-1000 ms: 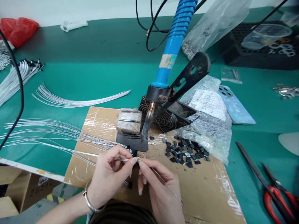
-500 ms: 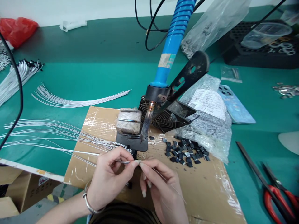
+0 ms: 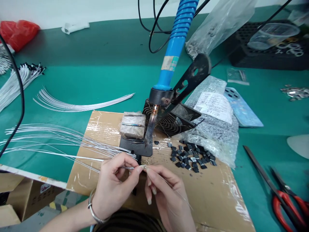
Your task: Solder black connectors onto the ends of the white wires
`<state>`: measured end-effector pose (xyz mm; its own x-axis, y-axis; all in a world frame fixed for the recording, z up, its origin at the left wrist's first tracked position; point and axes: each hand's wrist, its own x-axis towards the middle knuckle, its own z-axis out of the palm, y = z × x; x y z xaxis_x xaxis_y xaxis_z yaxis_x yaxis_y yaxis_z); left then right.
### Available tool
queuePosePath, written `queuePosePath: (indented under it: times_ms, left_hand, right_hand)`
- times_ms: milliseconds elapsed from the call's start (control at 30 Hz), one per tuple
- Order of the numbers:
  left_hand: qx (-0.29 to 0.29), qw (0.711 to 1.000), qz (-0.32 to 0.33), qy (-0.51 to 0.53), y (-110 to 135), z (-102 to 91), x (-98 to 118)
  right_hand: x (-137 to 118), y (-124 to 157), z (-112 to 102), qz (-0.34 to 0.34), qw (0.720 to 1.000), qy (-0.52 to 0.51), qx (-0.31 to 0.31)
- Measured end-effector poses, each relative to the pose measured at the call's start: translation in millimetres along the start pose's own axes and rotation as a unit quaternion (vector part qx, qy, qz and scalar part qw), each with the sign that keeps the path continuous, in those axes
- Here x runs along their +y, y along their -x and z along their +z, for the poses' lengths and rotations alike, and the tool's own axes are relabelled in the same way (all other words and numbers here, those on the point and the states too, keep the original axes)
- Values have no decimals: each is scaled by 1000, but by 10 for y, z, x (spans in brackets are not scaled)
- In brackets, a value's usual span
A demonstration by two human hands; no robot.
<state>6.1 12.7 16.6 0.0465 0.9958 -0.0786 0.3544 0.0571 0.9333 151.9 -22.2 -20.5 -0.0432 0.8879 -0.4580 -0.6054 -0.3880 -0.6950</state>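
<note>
As you pinch over the cardboard's near edge, your left hand (image 3: pixel 113 183) and right hand (image 3: pixel 166 196) meet almost tip to tip, the fingers (image 3: pixel 136 169) of both clenched. Your left thumb and forefinger grip a white wire (image 3: pixel 127 167), its long axis running nearly level from the left, with its tip poking out toward your right hand. That hand is the nearer one to the tip, its fingertips closed on a fine strand (image 3: pixel 178 193) that trails down and to the right. A bangle (image 3: pixel 95 209) circles your left wrist. Just ahead, the cardboard (image 3: pixel 193 196) carries a heap of black chips (image 3: pixel 190 158) to the right and a black metal plate (image 3: pixel 137 146) straight on. Beyond, a blue-handled soldering iron (image 3: pixel 169 64) leans in its stand, loose wires (image 3: pixel 72 106) fan across the green counter (image 3: pixel 96 74), and red-handled scissors (image 3: pixel 285 206) lie off to the right.
</note>
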Motion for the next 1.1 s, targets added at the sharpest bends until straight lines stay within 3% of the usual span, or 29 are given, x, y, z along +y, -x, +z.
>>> queuePosePath:
  times_ms: [367, 467, 533, 600, 633, 700, 800, 900, 1000, 1100]
  left_hand:
    - [8, 999, -18, 25, 5, 41, -38]
    - [5, 999, -32, 35, -35, 13, -18]
    - [3, 998, -41, 40, -63, -5, -7]
    - [1, 998, -48, 50, -80, -17, -2]
    - [-1, 997, -50, 56, -83, -21, -1]
    - [-6, 997, -51, 59, -81, -27, 2]
    - [-13, 997, -46, 53, -79, -37, 11]
    - [-18, 997, -43, 55, -89, -46, 21]
    - [-18, 997, -41, 56, -100, -50, 27]
    - [-15, 998, -33, 48, -107, -49, 26]
  right_hand:
    - [73, -14, 63, -29, 999, 0, 39]
    - [-29, -60, -75, -116, 981, 138, 68]
    - [-147, -140, -178, -224, 901, 350, 127]
    - [-267, -263, -249, -315, 763, 547, 141]
    - [-317, -333, -267, -329, 736, 575, 138]
    - [-385, -472, -271, -325, 709, 612, 129]
    - [-418, -611, -238, -307, 691, 641, 131]
    - [-410, -638, -221, -290, 691, 646, 147]
    - [-392, -594, -235, -282, 707, 627, 163]
    - [-372, -517, -253, -273, 741, 586, 179]
